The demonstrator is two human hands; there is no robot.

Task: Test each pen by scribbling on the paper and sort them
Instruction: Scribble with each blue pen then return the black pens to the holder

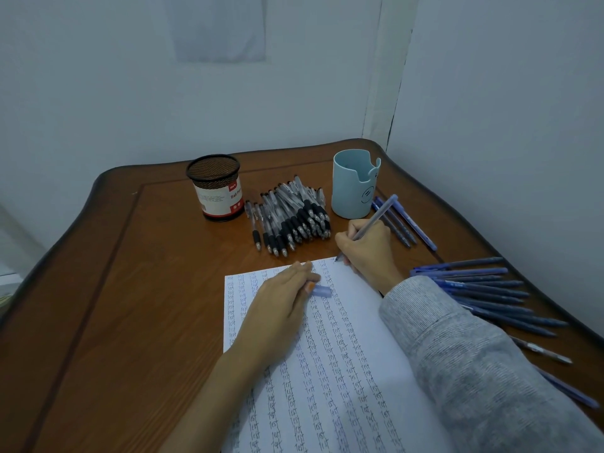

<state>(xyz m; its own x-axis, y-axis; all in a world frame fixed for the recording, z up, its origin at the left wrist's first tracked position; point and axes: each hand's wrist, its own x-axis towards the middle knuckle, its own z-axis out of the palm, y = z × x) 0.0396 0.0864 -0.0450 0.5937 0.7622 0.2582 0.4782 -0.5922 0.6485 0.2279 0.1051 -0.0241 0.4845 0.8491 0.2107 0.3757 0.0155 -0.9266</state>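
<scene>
A white sheet of paper (369, 322) covered in columns of small handwritten "test" words lies on the wooden table (130, 289). My right hand (369, 246) grips a blue pen (379, 217) in a writing hold, its tip touching the paper's top edge. My left hand (277, 302) lies on the paper's upper left part, and its fingers pinch a blue pen cap (322, 291).
A heap of clear pens with black grips (291, 217) sits behind the paper. A black mesh pen cup (215, 186) and a light blue cup (354, 183) stand at the back. Blue pens (398, 223) lie beside the blue cup, and several more blue pens (490, 295) lie at the right edge.
</scene>
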